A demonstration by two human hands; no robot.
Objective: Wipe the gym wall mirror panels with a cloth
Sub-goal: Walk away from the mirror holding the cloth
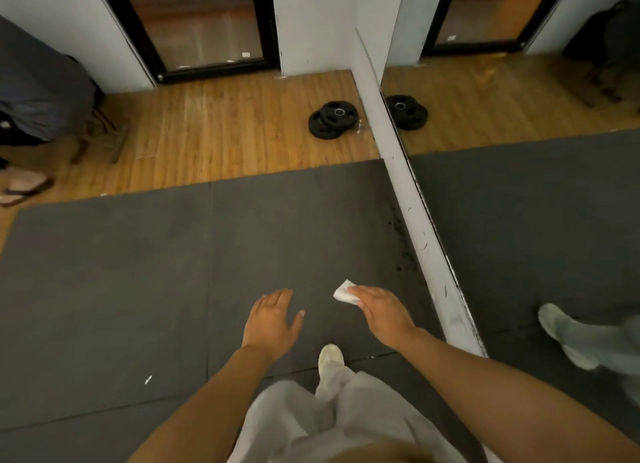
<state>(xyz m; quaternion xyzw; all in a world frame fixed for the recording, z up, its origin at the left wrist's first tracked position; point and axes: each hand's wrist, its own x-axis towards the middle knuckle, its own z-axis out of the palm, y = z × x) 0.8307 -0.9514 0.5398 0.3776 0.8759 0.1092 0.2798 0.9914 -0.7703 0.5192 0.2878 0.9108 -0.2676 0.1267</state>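
Right hand (pixel 382 312) pinches a small white cloth (pixel 344 292) at its fingertips, the folded cloth sticking out just past the fingers, held above the dark floor mat (pixel 138 272) and clear of the glass. Left hand (pixel 272 318) hovers beside it, fingers relaxed and spread, holding nothing. Wall mirror (pixel 536 202) stands close on the right behind a pale ledge (pixel 408 171). Farther off, black weight plates (pixel 331 119) lie on the wooden floor (pixel 214 133) near that ledge.
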